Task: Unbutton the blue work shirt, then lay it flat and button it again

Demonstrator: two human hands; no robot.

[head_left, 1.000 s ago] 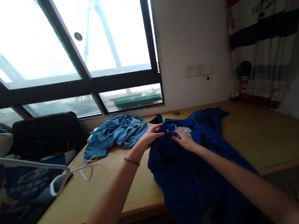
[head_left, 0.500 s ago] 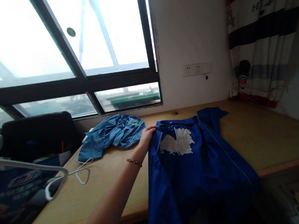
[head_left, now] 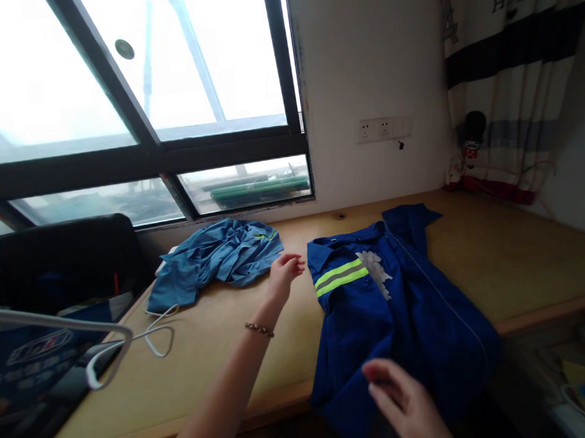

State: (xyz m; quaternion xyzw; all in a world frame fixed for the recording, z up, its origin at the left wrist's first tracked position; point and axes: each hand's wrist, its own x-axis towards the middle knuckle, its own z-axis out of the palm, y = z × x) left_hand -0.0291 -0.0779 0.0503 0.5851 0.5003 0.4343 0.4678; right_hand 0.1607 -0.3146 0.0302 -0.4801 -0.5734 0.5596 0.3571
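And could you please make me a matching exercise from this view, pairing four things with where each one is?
Things:
1. Dark blue garment
2. Light blue garment
3. Bracelet
4. Wall sockets

Places:
A. On the wrist of the left hand
B. To the right of the window, above the table
C. Partly on the table, partly hanging past its near edge
D. Crumpled on the table, below the window

Pairs: 1-C, 2-D, 3-A, 4-B

The left hand [head_left: 287, 271] leads an outstretched forearm [head_left: 231, 383], fingers loosely curled; the right hand [head_left: 404, 398] hovers lower and nearer, thumb and fingers slightly parted.
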